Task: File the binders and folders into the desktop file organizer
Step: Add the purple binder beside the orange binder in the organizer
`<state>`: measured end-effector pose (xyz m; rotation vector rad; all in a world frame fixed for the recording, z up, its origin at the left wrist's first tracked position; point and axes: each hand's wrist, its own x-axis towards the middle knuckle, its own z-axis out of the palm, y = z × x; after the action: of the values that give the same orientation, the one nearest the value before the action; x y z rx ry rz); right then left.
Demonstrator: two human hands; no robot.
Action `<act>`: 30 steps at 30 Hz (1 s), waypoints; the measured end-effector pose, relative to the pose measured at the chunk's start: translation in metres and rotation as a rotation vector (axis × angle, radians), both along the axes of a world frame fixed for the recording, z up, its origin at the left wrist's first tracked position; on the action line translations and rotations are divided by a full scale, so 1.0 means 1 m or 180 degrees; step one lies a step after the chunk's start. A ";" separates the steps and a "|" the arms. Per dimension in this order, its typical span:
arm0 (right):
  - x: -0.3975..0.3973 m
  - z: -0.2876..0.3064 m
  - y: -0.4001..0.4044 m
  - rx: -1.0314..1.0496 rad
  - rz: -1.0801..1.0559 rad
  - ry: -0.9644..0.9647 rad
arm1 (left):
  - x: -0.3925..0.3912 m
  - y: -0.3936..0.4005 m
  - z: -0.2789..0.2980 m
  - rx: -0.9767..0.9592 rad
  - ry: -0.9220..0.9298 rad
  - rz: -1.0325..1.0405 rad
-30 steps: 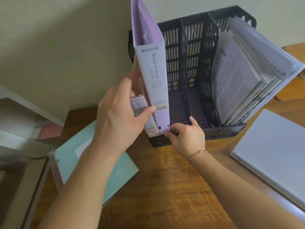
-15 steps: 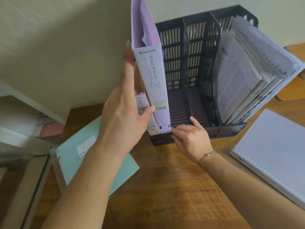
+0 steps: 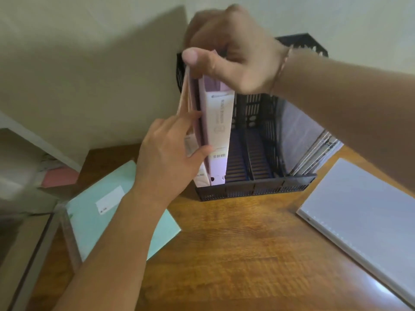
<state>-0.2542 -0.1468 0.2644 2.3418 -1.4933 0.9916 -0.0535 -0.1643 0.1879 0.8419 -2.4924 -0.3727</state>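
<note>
Gripping lilac binder (image 3: 219,135) top: right hand (image 3: 233,55) | left hand (image 3: 170,153) fingers straight, pressing pink folder (image 3: 190,102)

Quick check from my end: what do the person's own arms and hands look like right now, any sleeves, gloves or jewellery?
Both forearms are bare as far as the view shows, with no sleeves in sight. No gloves on either hand. The right hand has a thin, pale beaded bracelet around the wrist. The left hand and its wrist carry nothing visible: no watch, no band. No rings can be made out; the picture is somewhat blurred.
</note>
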 end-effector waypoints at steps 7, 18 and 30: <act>0.028 -0.031 -0.028 0.0135 0.0179 -0.2081 | 0.003 -0.006 0.003 0.0496 0.0119 0.0007; 0.046 -0.055 -0.030 -0.0337 -0.0094 -0.2946 | 0.004 -0.004 0.003 0.0403 0.0144 -0.0001; 0.059 -0.087 0.000 -0.0794 -0.0178 -0.2152 | 0.009 -0.003 -0.005 0.0225 0.0115 -0.0329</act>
<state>-0.1948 -0.1466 0.1777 1.8607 -1.4935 1.9540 -0.0448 -0.1671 0.1831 0.7287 -2.5080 -0.5096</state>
